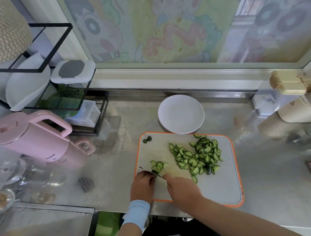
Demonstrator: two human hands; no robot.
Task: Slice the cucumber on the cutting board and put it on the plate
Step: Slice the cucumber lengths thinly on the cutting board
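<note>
1. On the steel counter (pixel 261 166) lies the cutting board (pixel 226 186), grey with an orange rim.
2. At the counter's left stands a pink kettle (pixel 35 138), well apart from the board and just in front of a black wire rack (pixel 88 96).
3. Behind the board sits the white plate (pixel 180 114); its near rim meets the board's far edge.
4. The right hand (pixel 183 188) reaches over the board's near edge. It is closed round the knife's handle, which the fist hides, and the forefinger stretches toward the blade.
5. The left hand (pixel 142 184) is at the board's near left corner, its fingers curled down onto the cucumber stub (pixel 155 172), holding it against the board.
6. A large heap of half-moon slices (pixel 201 157) lies right of the board's centre.
7. A small cluster of slices (pixel 159 165) lies just beyond the stub.
8. The knife (pixel 158 175) shows only as a thin dark blade, slanting between the two hands and set against the stub.
9. Two dark cucumber ends (pixel 147 139) lie at the board's far left corner.
</note>
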